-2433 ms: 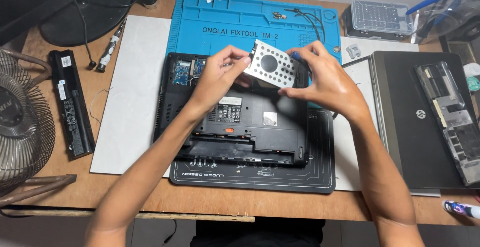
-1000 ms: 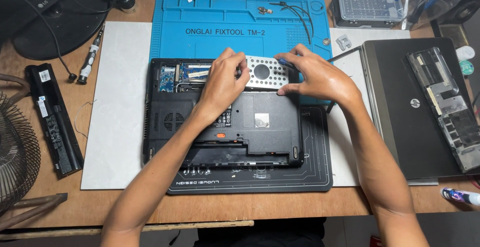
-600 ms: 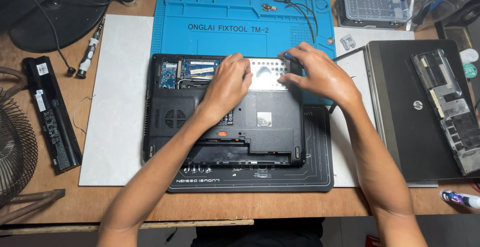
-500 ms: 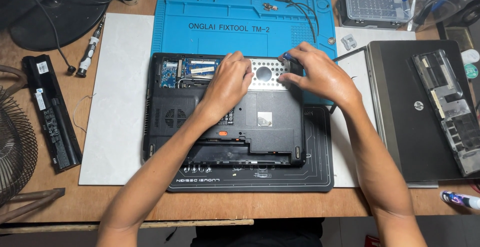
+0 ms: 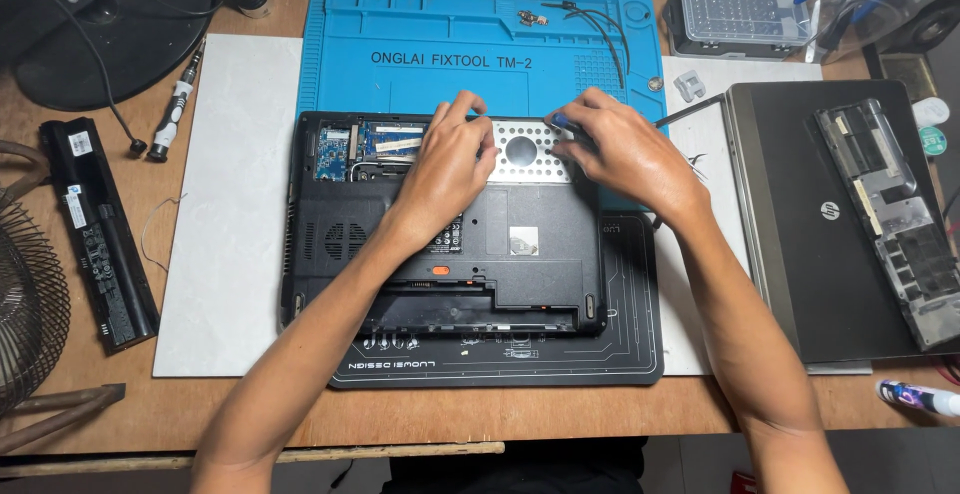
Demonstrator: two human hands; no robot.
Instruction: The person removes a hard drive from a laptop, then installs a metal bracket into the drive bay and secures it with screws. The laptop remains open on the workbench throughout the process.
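On the wooden tabletop, the opened black laptop base lies underside up. At its far edge, the left hand and right hand press curled fingers on the perforated silver drive caddy, seemingly seating it in its bay; fastening likely follows. Beyond lies the blue silicone repair mat.

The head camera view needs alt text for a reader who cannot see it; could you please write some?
Two hands, left hand and right hand, press a perforated metal drive caddy into the bay of an upturned black laptop. It lies on a black mat, with a blue repair mat behind and a second laptop at right.
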